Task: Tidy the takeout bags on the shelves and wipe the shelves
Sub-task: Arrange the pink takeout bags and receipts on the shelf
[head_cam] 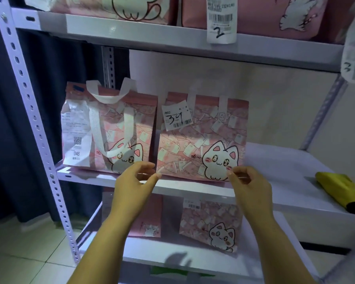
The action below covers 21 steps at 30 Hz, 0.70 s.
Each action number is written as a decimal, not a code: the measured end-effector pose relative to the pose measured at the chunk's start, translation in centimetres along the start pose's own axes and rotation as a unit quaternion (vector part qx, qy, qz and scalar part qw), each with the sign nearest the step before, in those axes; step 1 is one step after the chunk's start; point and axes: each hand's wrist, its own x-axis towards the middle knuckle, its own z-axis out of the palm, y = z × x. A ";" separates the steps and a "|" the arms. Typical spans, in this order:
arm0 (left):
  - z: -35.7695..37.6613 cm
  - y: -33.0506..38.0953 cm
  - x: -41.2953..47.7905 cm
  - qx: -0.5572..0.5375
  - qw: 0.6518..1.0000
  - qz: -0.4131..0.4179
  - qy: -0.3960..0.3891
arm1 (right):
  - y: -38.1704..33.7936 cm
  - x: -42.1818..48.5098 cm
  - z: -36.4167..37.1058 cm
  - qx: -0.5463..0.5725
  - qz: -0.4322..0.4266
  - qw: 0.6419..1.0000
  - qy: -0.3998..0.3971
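Two pink takeout bags with a white cat print stand upright side by side on the middle shelf (pixel 275 167). The left bag (pixel 115 130) has white handles and a long receipt. On the right bag (pixel 205 144) is a label marked "34". My left hand (pixel 135 181) is at the right bag's lower left corner, fingers curled with thumb and forefinger pinching near its edge. My right hand (pixel 248 183) is at its lower right corner, fingers curled against the bag's bottom edge. Whether either hand truly grips the bag is unclear.
A yellow cloth (pixel 342 191) lies at the right end of the middle shelf. More pink cat bags sit on the top shelf (pixel 172 35) and on the lower shelf (pixel 209 224). The perforated white upright (pixel 35 124) stands left, and a dark curtain hangs behind it.
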 end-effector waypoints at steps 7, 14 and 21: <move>3.6 0.5 1.2 0.090 0.995 0.040 0.030 | 2.3 3.5 -0.7 -0.026 -0.008 0.998 0.058; 6.5 0.6 2.7 0.147 0.989 0.016 0.019 | 4.0 5.8 -0.3 -0.036 0.010 0.998 -0.049; 8.1 0.0 3.4 0.131 0.991 -0.025 0.027 | 6.0 6.9 -0.8 -0.010 0.046 0.998 -0.048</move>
